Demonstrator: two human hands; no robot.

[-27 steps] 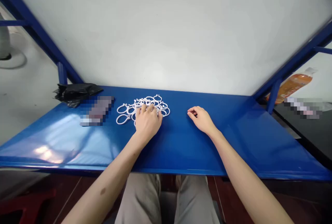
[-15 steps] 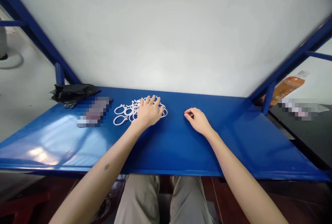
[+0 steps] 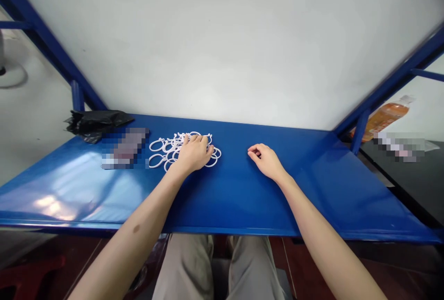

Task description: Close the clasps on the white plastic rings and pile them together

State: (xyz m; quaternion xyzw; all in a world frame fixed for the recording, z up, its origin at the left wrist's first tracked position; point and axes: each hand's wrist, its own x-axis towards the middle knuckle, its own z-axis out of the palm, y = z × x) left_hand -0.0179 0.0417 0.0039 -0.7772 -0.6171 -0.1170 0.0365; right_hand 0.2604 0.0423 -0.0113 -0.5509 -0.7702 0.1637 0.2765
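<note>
A pile of white plastic rings [image 3: 160,145] with small hooked or looped ends, like curtain rings, lies spread on the blue table [image 3: 225,193], left of the middle. On top of that pile rests my left hand [image 3: 194,153], palm down, its fingers bent and its thumb standing apart; the fingertips are partly hidden among the rings. My right hand [image 3: 265,159] rests on the tabletop to the right of the pile. Its fingers are curled in, thumb and forefinger tips close together, and I see nothing held in them.
Left of the rings lies a blurred-out flat object [image 3: 126,147], beside a crumpled black plastic bag [image 3: 99,124]. Blue metal posts [image 3: 360,131] and a white panel [image 3: 215,59] close off the back. At right, an orange drink bottle [image 3: 386,117] lies tilted on a dark surface [image 3: 412,175].
My left hand has drawn back slightly toward me and left, its outstretched fingers now bent. Some rings have shifted and spread beneath it. The right hand stays nearly still.
</note>
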